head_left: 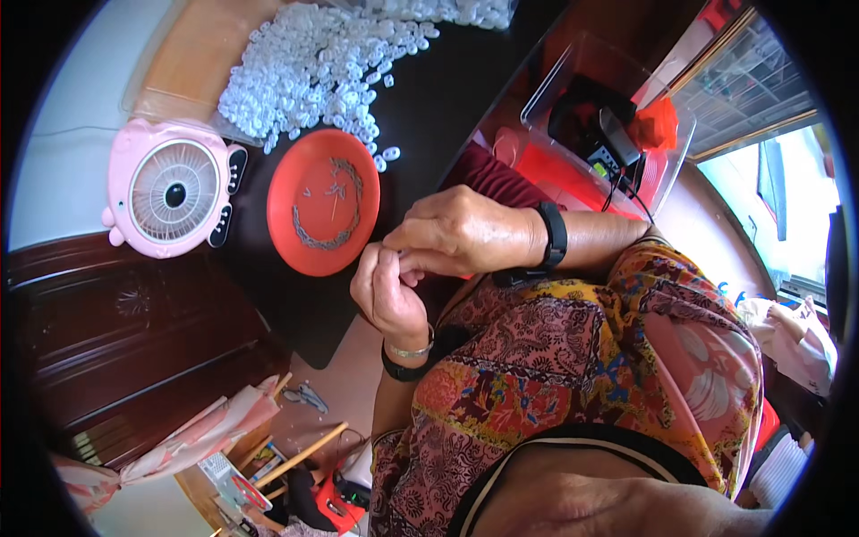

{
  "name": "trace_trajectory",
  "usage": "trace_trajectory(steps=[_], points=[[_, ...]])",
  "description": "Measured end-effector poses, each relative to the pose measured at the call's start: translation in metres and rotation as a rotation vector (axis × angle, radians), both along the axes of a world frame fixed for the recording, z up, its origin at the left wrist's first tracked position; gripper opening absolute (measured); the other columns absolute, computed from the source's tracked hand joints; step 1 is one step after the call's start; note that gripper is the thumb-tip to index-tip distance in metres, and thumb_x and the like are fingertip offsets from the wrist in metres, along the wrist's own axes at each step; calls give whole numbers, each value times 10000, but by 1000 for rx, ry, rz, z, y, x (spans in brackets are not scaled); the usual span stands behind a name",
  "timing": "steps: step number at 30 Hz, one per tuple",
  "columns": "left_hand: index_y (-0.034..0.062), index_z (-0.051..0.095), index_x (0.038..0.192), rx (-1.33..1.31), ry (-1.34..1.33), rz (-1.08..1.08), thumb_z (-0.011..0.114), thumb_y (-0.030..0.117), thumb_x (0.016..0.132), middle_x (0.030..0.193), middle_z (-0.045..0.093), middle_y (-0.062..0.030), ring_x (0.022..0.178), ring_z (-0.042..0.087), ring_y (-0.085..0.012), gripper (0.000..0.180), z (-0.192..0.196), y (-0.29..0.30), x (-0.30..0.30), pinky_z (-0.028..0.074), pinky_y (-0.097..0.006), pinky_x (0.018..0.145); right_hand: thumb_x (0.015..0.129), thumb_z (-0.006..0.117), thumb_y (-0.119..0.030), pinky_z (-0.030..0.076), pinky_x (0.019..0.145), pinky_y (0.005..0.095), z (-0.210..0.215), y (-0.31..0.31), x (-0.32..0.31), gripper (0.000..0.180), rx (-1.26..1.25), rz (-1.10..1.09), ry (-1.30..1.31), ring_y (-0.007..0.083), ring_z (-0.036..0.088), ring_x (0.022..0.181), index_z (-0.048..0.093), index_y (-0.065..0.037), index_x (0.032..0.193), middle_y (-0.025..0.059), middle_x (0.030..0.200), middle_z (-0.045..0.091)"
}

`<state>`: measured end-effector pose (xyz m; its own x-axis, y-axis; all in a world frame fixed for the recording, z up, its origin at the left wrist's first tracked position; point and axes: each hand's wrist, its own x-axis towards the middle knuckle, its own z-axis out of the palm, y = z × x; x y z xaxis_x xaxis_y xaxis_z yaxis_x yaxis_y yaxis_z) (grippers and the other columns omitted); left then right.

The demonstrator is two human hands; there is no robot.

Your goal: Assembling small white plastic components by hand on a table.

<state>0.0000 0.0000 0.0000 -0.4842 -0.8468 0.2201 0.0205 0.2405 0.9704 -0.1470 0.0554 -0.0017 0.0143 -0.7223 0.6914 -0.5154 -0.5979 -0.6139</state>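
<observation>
My left hand (394, 295), with a bracelet and a black band on its wrist, is closed with thumb and fingers pressed together. Against it rests my right hand (456, 231), its fingers curled in a pinch; a black watch circles that wrist. Whatever they pinch between them is too small or hidden to name. Just beyond the fingertips sits a round orange-red plate (300, 201). Small grey metal pieces (327, 242) lie in a curved line along its inside, a few more near its middle. Behind the plate spreads a heap of small white plastic pieces with holes (313, 72).
A pink fan (174, 192) stands left of the plate on the dark table (429, 116). A clear plastic box (559, 103) holding black and red items is at the upper right. Below left are a pair of grey-handled scissors or pliers (307, 396) and a wooden stick (300, 455).
</observation>
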Motion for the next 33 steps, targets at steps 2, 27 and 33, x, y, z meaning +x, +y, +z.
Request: trace_trajectory(steps=[2,27,33], points=[[8,439,644,-99,-15,15,457,138,916,548,407,-10,482,367,-71,302,-7,-2,2,270,-240,437,783,714,-156,507,603,366,0,-1,3,248,14,-2,17,284,619,692,618,-26,972,101,758,607],[10,491,724,12,224,177,399,185,917,600,420,-34,525,407,-117,277,-9,-40,50,321,-233,498,836,656,-177,499,593,310,76,-121,-175,163,-86,-451,656,227,643,687,683,-67,954,108,770,662],[18,497,705,134,281,198,426,150,919,596,438,-28,534,416,-106,260,-21,-45,54,323,-224,509,745,571,-148,481,740,422,36,-148,-179,229,497,-348,748,323,630,824,689,-81,930,137,853,668]])
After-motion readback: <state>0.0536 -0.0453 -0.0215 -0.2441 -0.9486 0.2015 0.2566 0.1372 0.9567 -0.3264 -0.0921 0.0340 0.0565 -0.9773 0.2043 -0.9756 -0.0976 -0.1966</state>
